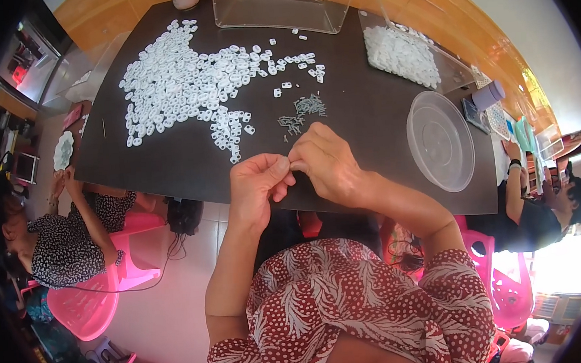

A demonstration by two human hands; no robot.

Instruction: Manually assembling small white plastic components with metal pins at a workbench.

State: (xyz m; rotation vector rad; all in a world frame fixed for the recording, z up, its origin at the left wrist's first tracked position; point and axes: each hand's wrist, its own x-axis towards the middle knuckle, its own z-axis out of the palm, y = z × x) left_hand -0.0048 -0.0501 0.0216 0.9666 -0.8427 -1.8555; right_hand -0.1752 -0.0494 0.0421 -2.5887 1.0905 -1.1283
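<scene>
My left hand [256,183] and my right hand [327,162] meet fingertip to fingertip over the near edge of the black table [358,97]. Between the pinched fingers sits something tiny, too small to make out. Just beyond my hands lies a small heap of thin grey metal pins [301,112]. Further out spreads a wide scatter of small white plastic pieces [185,85].
A clear round plastic lid [439,139] lies right of my hands. A clear tray with more white pieces [402,55] and a clear box [280,9] stand at the far side. A seated person [67,235] on a pink chair is left, another person [538,199] right.
</scene>
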